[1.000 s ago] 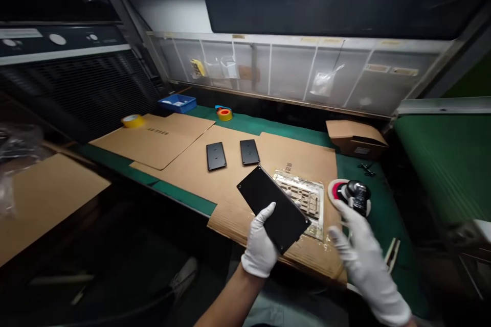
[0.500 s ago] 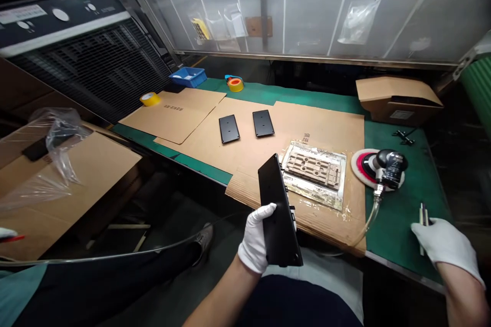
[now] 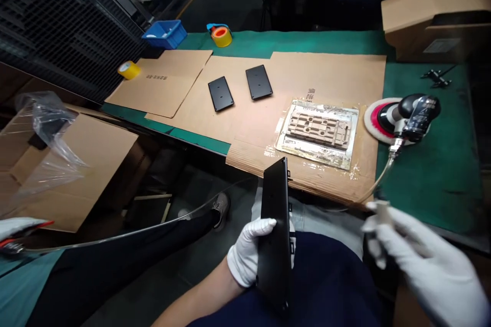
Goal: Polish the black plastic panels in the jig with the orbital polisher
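My left hand (image 3: 247, 253), in a white glove, grips a flat black panel (image 3: 274, 237) held nearly on edge above my lap. My right hand (image 3: 418, 260), also gloved, is low at the right, its fingers closed round a small pale tool (image 3: 381, 212), blurred by motion. On the cardboard ahead lie two small black plates (image 3: 220, 93) (image 3: 259, 82) and a tan fixture on a shiny sheet (image 3: 318, 130). A sander with a red and white pad (image 3: 402, 115) rests on the green mat, its hose running toward my right hand.
Two tape rolls (image 3: 129, 69) (image 3: 221, 36) and a blue bin (image 3: 164, 33) stand at the back left. A cardboard box (image 3: 433, 18) sits at the back right. Left of the bench lies a carton with a plastic bag (image 3: 49, 127). Another person's leg (image 3: 126, 265) and gloved hand (image 3: 17, 227) are at the lower left.
The view has tipped down toward my lap. My left hand has drawn the black panel closer and lower. My right hand has lifted the small tool off the mat and moved it leftward.
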Demonstrator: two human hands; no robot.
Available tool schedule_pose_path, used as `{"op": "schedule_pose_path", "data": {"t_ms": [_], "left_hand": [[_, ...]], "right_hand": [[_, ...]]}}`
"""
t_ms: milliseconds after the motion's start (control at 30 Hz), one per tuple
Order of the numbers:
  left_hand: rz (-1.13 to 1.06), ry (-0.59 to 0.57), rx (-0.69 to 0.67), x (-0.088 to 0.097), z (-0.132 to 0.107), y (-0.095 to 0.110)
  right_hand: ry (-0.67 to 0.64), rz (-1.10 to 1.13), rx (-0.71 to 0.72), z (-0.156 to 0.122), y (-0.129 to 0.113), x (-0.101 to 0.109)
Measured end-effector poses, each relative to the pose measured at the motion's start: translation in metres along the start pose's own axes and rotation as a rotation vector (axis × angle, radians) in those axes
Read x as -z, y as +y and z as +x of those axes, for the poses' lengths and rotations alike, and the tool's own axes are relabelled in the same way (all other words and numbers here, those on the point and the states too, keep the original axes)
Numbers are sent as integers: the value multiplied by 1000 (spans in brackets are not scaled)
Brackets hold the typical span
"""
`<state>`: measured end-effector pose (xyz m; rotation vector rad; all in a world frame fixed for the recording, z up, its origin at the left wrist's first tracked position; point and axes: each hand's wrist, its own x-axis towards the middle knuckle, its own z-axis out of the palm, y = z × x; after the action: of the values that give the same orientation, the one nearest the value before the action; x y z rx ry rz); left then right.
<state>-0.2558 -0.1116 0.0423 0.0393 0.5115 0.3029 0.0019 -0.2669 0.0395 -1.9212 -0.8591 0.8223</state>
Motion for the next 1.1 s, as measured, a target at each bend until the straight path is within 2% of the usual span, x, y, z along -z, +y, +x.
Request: {"op": "schedule_pose_path", "data": {"t_ms": [100,200,333,500,967,1100], "left_hand": [[6,71,91,-8,-13,-5],[12,110,163,-18,-21,-7],[16,127,167,-25,-24,-6],[34,123,163,-26,-22,-6],[135,126,125,-22,-24,-7],[153,128,131,-23,-24,-7]], "right_hand": [[-174,73,236,-14,-50,-21],[-169,-24,384,-19,-66,-27],[-90,-167,359,-29,-67,-31],[-40,-168,411,-34,-69,-35],[-124,-204,522,-35,-62,-32],[-140,-188,515,-37,-59,-29]]}}
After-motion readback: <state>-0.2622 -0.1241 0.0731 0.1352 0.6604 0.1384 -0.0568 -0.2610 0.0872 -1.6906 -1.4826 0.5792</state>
